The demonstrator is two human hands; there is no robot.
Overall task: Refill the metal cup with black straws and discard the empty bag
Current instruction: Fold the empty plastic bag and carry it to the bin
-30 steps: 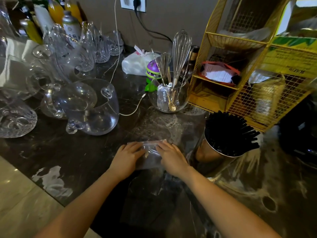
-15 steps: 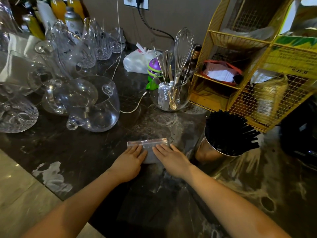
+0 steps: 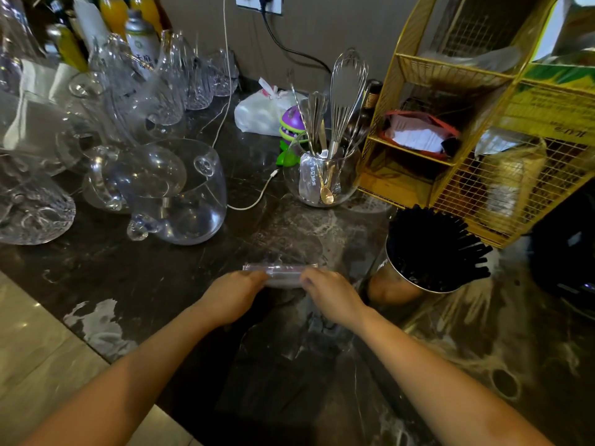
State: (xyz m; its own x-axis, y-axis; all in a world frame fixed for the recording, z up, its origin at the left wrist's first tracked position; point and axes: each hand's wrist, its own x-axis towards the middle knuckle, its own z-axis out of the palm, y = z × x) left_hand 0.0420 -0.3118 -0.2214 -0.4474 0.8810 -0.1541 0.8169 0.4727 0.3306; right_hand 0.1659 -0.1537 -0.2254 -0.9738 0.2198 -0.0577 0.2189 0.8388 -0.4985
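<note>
The empty clear plastic bag (image 3: pixel 280 274) lies folded into a narrow strip on the dark marble counter (image 3: pixel 161 284). My left hand (image 3: pixel 232 294) grips its left end and my right hand (image 3: pixel 331 294) grips its right end, fingers curled over it. Just to the right stands the metal cup (image 3: pixel 391 286), tilted in this wide view and packed full of black straws (image 3: pixel 434 249). The cup's base is hidden behind my right wrist area.
A glass jar of whisks and spoons (image 3: pixel 323 178) stands behind the bag. Several glass jugs and pitchers (image 3: pixel 167 194) crowd the left. A yellow wire rack (image 3: pixel 476 133) rises at the right. A white cable (image 3: pixel 254 201) runs across the counter, whose edge is at lower left.
The bag has gone from a flat sheet under my palms to a narrower folded strip. Both hands shifted slightly outward to its ends and now curl around it.
</note>
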